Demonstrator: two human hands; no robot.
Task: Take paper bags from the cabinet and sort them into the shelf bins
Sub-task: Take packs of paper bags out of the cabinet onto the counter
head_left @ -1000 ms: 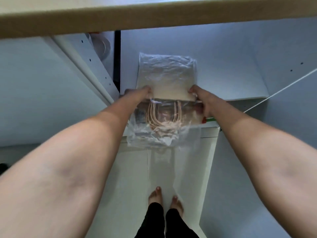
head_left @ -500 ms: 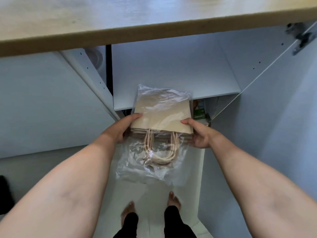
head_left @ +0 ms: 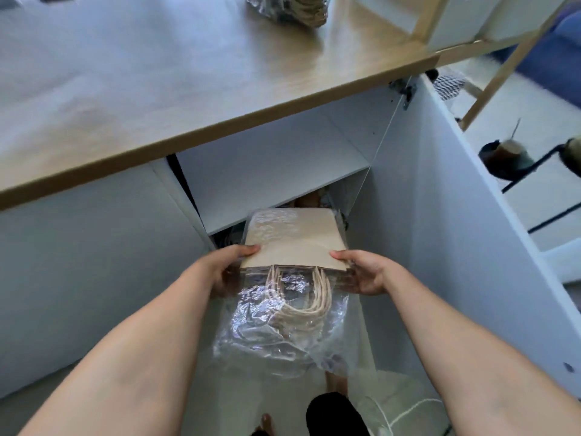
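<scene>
A flat stack of brown paper bags (head_left: 295, 243) in a clear plastic wrapper is held level in front of the open white cabinet (head_left: 267, 171). My left hand (head_left: 231, 265) grips its left edge and my right hand (head_left: 364, 272) grips its right edge. The bags' twisted paper handles (head_left: 301, 297) hang toward me inside the loose, crinkled plastic (head_left: 276, 335). The stack is out past the cabinet shelf's front edge, over the floor.
A wooden countertop (head_left: 188, 83) runs above the cabinet, with another plastic-wrapped bundle (head_left: 289, 9) at its far edge. The open cabinet door (head_left: 456, 215) stands at the right. A wooden shelf frame (head_left: 490, 42) is at the top right. My feet are on the floor below.
Both hands have drawn the wrapped stack of bags off the cabinet shelf and toward me. The view has risen, so the countertop and the room at the right now show.
</scene>
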